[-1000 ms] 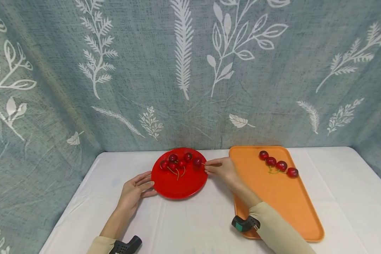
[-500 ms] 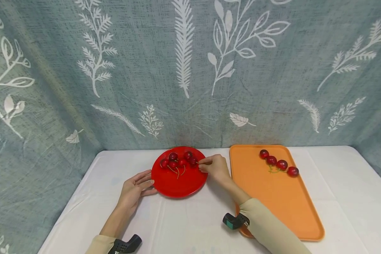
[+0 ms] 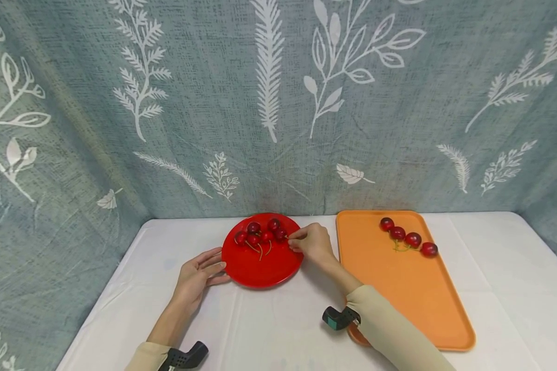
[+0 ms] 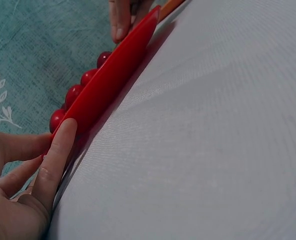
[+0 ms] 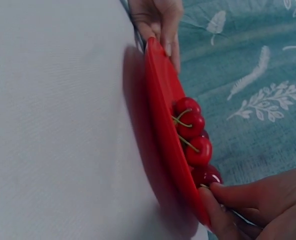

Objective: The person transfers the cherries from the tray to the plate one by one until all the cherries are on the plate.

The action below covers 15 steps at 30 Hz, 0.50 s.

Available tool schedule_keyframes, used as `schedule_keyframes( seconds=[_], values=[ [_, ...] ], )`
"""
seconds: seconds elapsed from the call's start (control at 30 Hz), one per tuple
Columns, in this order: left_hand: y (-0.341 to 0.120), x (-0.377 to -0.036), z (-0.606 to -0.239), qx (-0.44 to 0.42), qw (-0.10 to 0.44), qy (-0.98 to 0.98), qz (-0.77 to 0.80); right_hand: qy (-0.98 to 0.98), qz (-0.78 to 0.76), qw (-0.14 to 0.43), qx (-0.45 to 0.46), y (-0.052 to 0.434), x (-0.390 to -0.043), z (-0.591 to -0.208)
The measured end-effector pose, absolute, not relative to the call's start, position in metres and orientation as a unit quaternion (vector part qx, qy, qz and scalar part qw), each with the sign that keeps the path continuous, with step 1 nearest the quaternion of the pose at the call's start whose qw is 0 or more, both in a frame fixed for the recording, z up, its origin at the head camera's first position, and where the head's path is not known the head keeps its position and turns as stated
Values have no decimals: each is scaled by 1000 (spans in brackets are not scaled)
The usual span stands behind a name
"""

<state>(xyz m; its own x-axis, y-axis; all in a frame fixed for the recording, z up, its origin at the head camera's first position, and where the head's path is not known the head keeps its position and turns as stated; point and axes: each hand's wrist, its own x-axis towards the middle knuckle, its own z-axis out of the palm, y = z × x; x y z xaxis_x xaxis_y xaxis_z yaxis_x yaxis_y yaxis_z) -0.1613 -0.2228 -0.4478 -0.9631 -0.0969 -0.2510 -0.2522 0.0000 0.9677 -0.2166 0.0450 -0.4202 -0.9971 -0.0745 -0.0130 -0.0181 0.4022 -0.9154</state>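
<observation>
The cherry (image 3: 280,234) lies at the right edge of the red plate (image 3: 260,268), beside the other cherries (image 3: 255,237) on the far half of this plate. Your right hand (image 3: 313,245) is at the right rim of the plate, and its thumb and fingers pinch the thin stem of this cherry. Your left hand (image 3: 197,278) rests flat at the left rim of the plate, with straight fingers touching the rim and holding nothing. Right of the plate lies the orange tray (image 3: 399,288), with four cherries in a row (image 3: 406,238) at its far end.
</observation>
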Motion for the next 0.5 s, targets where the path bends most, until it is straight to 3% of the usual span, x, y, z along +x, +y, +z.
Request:
schedule_keyframes(
  seconds=[0.5],
  values=[
    [-223,-161,-448,-123,55,707,695,833,-552,27,-31,59,-219,-416]
  ],
)
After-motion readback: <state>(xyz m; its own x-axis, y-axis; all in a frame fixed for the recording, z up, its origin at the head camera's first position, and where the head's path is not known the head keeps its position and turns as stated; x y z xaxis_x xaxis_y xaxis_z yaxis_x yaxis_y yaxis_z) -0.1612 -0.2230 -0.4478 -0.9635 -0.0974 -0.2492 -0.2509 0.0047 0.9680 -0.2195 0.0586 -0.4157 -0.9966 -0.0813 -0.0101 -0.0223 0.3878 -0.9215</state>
